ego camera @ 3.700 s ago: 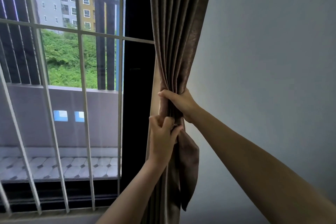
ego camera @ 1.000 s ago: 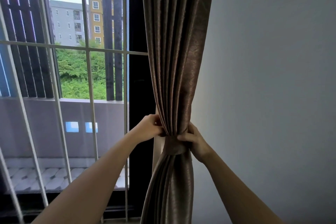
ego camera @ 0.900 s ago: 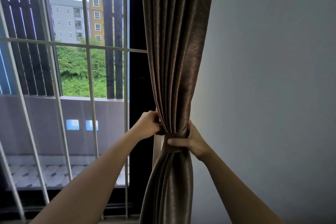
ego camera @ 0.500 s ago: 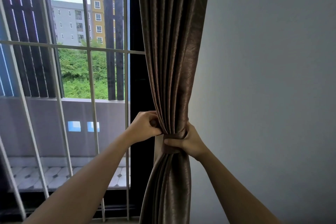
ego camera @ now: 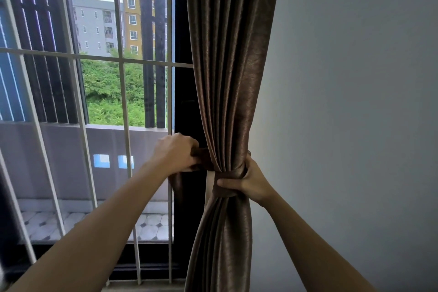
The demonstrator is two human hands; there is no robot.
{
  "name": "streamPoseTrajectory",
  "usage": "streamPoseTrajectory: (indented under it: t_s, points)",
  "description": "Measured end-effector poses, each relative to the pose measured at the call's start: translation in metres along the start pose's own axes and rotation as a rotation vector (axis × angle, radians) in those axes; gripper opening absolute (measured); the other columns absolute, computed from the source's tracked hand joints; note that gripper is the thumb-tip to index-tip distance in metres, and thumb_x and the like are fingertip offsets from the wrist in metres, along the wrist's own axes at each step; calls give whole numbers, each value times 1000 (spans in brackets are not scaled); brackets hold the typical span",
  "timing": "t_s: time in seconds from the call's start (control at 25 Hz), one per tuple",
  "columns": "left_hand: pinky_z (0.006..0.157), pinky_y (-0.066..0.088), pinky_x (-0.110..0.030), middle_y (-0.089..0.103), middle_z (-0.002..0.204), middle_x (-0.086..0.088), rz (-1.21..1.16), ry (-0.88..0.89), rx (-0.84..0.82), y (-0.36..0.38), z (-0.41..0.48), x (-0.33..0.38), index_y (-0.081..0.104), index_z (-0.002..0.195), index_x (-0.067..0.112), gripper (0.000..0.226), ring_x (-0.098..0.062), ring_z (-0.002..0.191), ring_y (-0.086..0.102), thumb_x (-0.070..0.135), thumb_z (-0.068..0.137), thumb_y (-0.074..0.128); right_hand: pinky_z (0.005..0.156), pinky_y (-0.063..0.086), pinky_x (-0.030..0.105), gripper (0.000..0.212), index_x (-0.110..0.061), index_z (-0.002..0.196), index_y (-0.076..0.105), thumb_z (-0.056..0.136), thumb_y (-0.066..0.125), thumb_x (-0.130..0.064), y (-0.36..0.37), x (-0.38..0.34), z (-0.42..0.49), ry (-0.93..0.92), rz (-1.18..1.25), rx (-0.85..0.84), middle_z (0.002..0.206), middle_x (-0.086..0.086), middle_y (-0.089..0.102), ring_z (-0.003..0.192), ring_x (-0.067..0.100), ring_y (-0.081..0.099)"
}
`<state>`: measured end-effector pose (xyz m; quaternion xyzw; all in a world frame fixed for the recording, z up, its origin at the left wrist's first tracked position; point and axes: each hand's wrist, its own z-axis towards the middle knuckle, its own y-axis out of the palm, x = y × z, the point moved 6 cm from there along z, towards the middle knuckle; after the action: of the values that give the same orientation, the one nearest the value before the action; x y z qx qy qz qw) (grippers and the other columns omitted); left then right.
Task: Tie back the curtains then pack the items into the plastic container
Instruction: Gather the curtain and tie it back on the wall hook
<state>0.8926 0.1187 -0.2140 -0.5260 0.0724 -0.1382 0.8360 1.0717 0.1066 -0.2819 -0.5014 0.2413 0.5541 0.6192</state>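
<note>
A brown curtain (ego camera: 230,73) hangs gathered beside the window, cinched at its waist by a matching brown tie-back band (ego camera: 227,181). My right hand (ego camera: 248,181) grips the bundled curtain at the band, thumb across the front. My left hand (ego camera: 176,153) holds the loose end of the band (ego camera: 201,157) to the left of the curtain, and a strip of it hangs down below my fist. The plastic container and the items are out of view.
A window with white metal bars (ego camera: 123,111) and a dark frame (ego camera: 187,106) fills the left. A plain grey wall (ego camera: 355,102) stands to the right of the curtain. A balcony and buildings lie outside.
My left hand has drawn the band's end out to the left, away from the curtain. My right hand stays gripped on the cinched waist.
</note>
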Motion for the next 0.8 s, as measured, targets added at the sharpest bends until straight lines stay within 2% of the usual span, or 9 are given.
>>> streamPoseTrajectory:
  t_s: [0.08, 0.16, 0.2, 0.24, 0.4, 0.48, 0.6, 0.68, 0.8]
  points:
    - [60, 38, -29, 49, 61, 4, -117, 35, 3, 3, 0, 6, 60, 65, 24, 25, -17, 66, 51, 47, 71, 68, 90, 53, 31, 70, -28, 119, 50, 59, 87, -28, -3, 1, 2, -1, -37, 22, 110, -9, 60, 102, 12, 61]
    - [63, 43, -29, 58, 67, 2, -509, 32, -110, 11, 0, 0, 66, 67, 18, 22, -15, 68, 56, 37, 68, 76, 92, 52, 37, 79, -33, 121, 49, 52, 87, -40, -8, 4, 5, -8, -52, 28, 117, -4, 60, 106, 15, 61]
    - [65, 44, -28, 59, 75, 2, -617, 20, -155, 15, 0, -3, 67, 72, 19, 19, -14, 71, 57, 33, 69, 78, 93, 52, 38, 81, -35, 121, 48, 51, 87, -43, -9, 5, 5, -9, -57, 29, 119, -3, 60, 108, 15, 60]
    - [65, 43, -28, 59, 78, 3, -614, 14, -165, 20, 0, -6, 65, 73, 22, 17, -14, 74, 56, 32, 70, 78, 93, 52, 37, 80, -36, 121, 47, 51, 87, -43, -9, 7, 4, -13, -59, 29, 119, -3, 59, 108, 15, 60]
    - [60, 40, -28, 53, 65, 11, -356, -8, -42, 39, 0, -6, 47, 58, 34, 28, -16, 69, 54, 43, 73, 69, 91, 53, 32, 59, -42, 113, 49, 66, 83, -32, -6, 13, 1, -13, -41, 58, 114, -7, 64, 102, 10, 64]
    - [66, 48, -30, 62, 75, 8, -503, -24, -28, 44, 3, -5, 60, 71, 34, 12, -13, 75, 59, 44, 72, 67, 91, 53, 31, 62, -39, 115, 51, 62, 83, -42, -11, 15, 4, -7, -69, 80, 115, -6, 64, 102, 9, 64]
    - [74, 50, -28, 69, 88, 3, -579, -16, -15, 44, 8, -10, 70, 95, 23, 20, -14, 82, 62, 29, 76, 68, 88, 54, 25, 61, -37, 115, 52, 62, 83, -44, -13, 15, 7, -2, -114, 83, 112, -8, 64, 99, 7, 64]
    - [71, 49, -28, 69, 84, 0, -554, -19, 9, 46, 8, -11, 71, 92, 18, 17, -16, 79, 62, 28, 79, 68, 86, 53, 20, 49, -40, 108, 51, 68, 81, -38, -11, 13, 8, 1, -154, 94, 107, -10, 65, 96, 4, 64]
    - [67, 48, -25, 68, 75, 3, -625, -34, 5, 53, 10, -9, 70, 87, 17, 16, -13, 74, 64, 30, 78, 68, 85, 55, 28, 52, -26, 107, 61, 64, 81, -46, -17, 15, 16, -2, -154, 273, 106, -3, 68, 94, 9, 66]
